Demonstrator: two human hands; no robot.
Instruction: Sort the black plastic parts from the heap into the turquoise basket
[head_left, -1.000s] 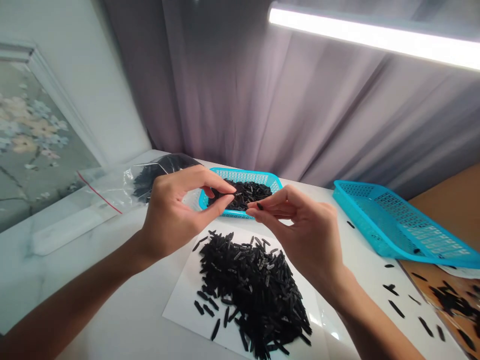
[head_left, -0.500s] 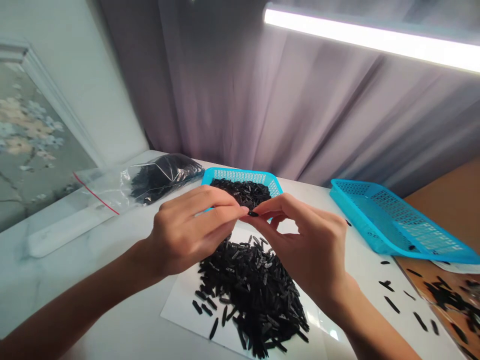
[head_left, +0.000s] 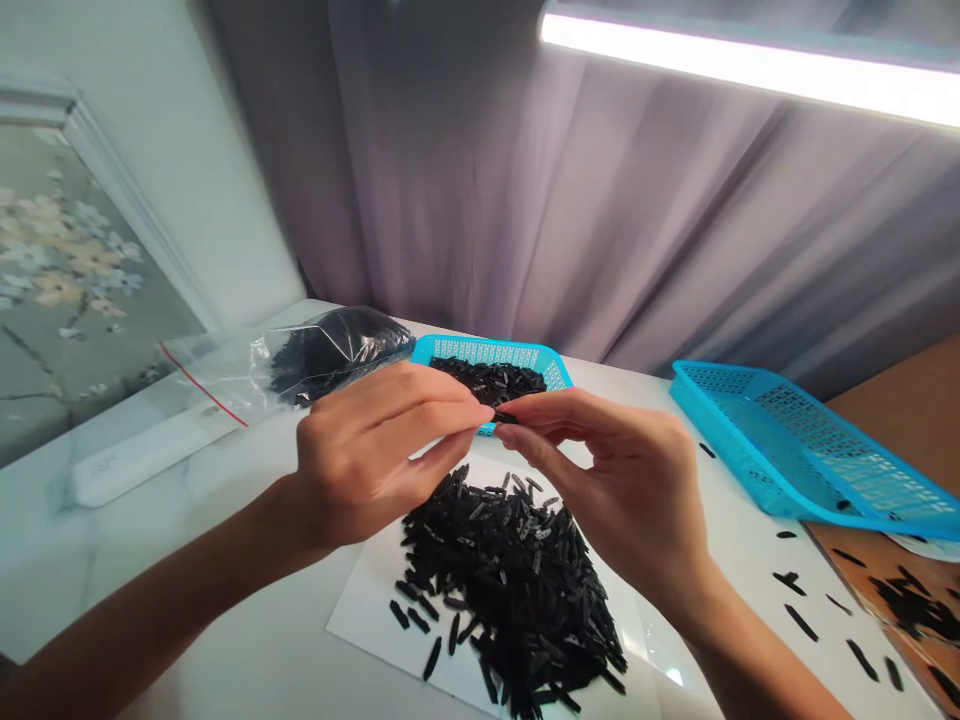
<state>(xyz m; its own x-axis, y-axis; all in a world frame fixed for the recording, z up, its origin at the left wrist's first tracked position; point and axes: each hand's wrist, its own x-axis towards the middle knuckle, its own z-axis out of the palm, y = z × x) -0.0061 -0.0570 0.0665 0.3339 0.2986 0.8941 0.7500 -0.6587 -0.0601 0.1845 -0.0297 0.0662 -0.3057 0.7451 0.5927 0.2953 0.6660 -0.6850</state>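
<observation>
My left hand (head_left: pixel 386 445) and my right hand (head_left: pixel 619 465) meet at mid-view, fingertips pinched on one small, slim black piece (head_left: pixel 504 417). Its exact kind is too small to make out. Below them, a heap of similar black pieces (head_left: pixel 517 580) lies on a white sheet (head_left: pixel 360 610). Just behind my fingers stands a small blue basket (head_left: pixel 495 352), holding many more such pieces and partly hidden by my hands.
A clear zip bag (head_left: pixel 330 350) of black pieces lies at the back left, by a white flat bar (head_left: pixel 150 455). A larger blue basket (head_left: pixel 795 440) sits at right, with loose black pieces (head_left: pixel 801 622) scattered in front. A bright tube lamp (head_left: pixel 735 65) hangs above.
My right thumb and fingers have straightened and closed around the black piece, which has turned slightly and risen a little between my hands. The view has shifted slightly.
</observation>
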